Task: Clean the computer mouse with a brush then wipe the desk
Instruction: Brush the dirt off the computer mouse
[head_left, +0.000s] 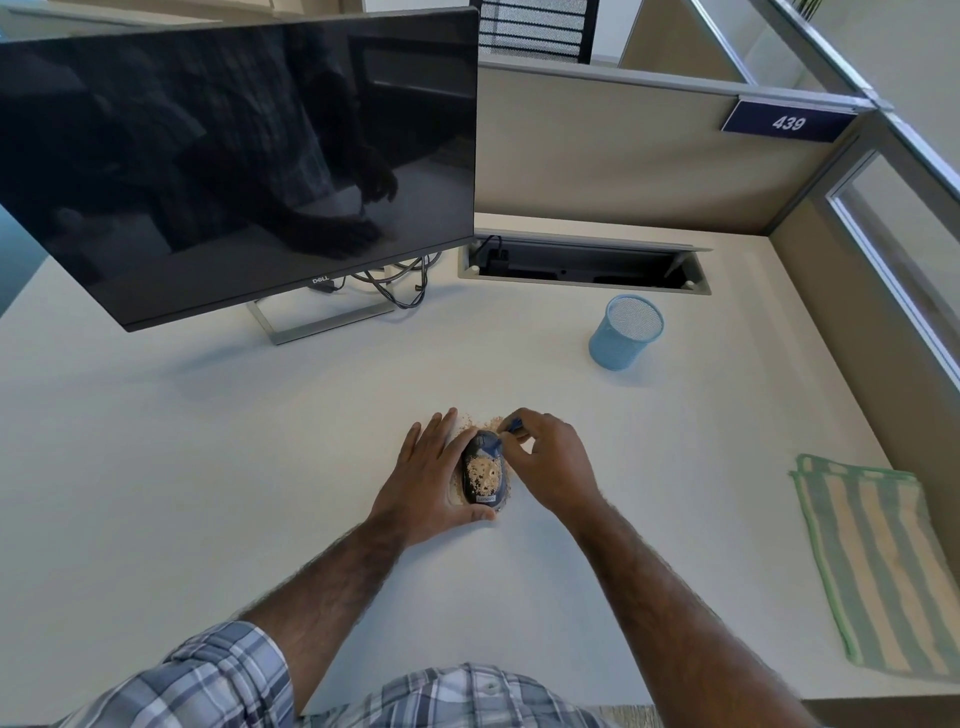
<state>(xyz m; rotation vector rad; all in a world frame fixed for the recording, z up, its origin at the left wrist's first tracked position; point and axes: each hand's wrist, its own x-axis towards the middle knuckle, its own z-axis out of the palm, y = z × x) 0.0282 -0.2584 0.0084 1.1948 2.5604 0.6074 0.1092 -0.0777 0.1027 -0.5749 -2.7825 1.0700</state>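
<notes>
A dark computer mouse (484, 475) lies on the white desk (208, 467), its back covered with tan crumbs. More crumbs (470, 422) are scattered on the desk around it. My left hand (428, 478) lies against the mouse's left side, fingers straight, thumb curled round its near end. My right hand (550, 462) pinches a small blue brush (511, 428), whose tip touches the front of the mouse. A green and beige striped cloth (878, 561) lies folded at the desk's right edge.
A black monitor (239, 166) on a stand fills the back left, with cables behind it. A blue mesh cup (626, 332) stands at the back right, near an open cable tray (582, 262). Beige partition walls close the back and right.
</notes>
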